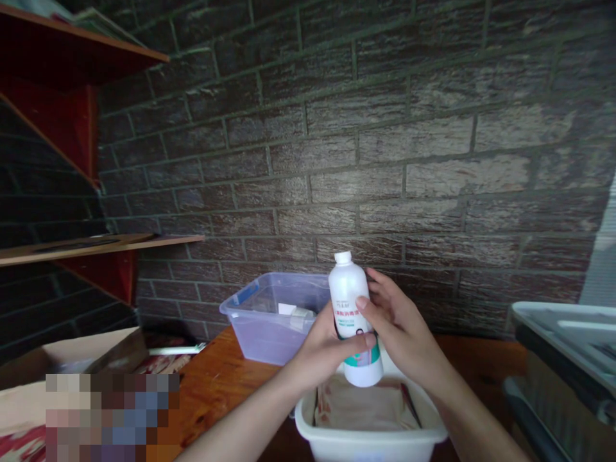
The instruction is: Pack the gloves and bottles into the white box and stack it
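Bottle (347,292) in front of me, over the white tub (370,439), leaning a little to the left, its white cap (342,257) on top and its printed label toward me. My left hand (320,343) holds it around the lower part, the thumb laid across the green band of the label and the fingers out of sight behind. My right hand (402,321) is looser: its thumb rests on the front, above the left one, with the fingers half bent along the right side; I cannot tell whether it grips. Whether the base touches anything below, I cannot tell either. Inside the tub lies something pale and flat (359,405), with a thin dark strip (410,405) near its right edge. Just behind my left hand stands the purple bin (262,337), with white pieces (294,316) in it. Both containers are on the wooden table (206,378), before a brick wall (337,160). Well to my right is a lidded box (561,359).
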A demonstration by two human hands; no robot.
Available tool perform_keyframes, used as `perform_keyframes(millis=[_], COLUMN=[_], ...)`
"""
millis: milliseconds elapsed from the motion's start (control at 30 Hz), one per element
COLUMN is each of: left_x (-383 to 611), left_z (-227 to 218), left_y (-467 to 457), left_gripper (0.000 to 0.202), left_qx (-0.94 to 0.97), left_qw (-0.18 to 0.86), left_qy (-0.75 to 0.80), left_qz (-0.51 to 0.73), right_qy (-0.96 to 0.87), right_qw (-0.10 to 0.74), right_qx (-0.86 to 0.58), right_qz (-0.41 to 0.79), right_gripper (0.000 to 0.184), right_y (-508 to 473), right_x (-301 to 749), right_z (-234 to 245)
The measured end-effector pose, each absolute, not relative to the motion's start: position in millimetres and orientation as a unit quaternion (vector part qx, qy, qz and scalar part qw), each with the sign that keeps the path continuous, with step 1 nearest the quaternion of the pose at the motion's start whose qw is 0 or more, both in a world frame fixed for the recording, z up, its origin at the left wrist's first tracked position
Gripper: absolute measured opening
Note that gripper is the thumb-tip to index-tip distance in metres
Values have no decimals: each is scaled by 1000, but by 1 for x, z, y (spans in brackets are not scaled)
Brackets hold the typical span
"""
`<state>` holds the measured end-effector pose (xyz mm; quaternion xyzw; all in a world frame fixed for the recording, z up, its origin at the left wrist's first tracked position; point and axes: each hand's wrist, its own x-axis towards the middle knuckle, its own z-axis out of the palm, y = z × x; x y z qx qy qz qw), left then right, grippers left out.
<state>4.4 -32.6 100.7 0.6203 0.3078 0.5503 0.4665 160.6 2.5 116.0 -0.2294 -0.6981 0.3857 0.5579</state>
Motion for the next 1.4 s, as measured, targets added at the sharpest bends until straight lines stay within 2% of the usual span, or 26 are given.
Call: perform_keyframes(millis=[133, 233, 400, 500, 600, 700, 767, 867, 1067, 1200, 1400], left_x=[0, -2, -11, -18, -26, -33, -37, -40, -35, -31, -34], left_z=[112, 119, 128, 128, 126, 121, 117, 111, 103, 96, 89], left_y=[-28, -25, -17, -11, -8, -5, -4, -3, -6, -2, 1], left_gripper=[47, 46, 41, 46, 51, 50, 55, 60, 51, 56, 69], left_qx=[542, 503, 510, 538, 592, 666, 710, 764, 832, 848, 874], left_qw=[536, 581, 587, 570, 541, 487, 437, 357, 269, 232, 200], left_qy=[320, 322, 362, 395, 410, 418, 430, 446, 440, 443, 419], left_qz=[562, 553, 514, 479, 434, 381, 348, 299, 204, 177, 145], right_qy=[-685, -683, -677, -691, -746, -819, -856, -891, -931, -926, -933], right_qw=[542, 538, 549, 563, 555, 483, 416, 319, 154, 121, 91], right_qx=[-259, -267, -286, -312, -319, -307, -305, -321, -331, -359, -347], right_qz=[412, 417, 398, 329, 184, 38, -8, -19, 9, -9, 8], right_gripper=[67, 67, 66, 61, 52, 58, 67, 72, 57, 55, 62], right_y=[5, 4, 8, 6, 1, -4, -6, -8, -14, -7, 6], right_x=[163, 164, 166, 169, 174, 183, 190, 199, 195, 187, 189], right_z=[116, 116, 111, 117, 131, 140, 139, 131, 122, 108, 95])
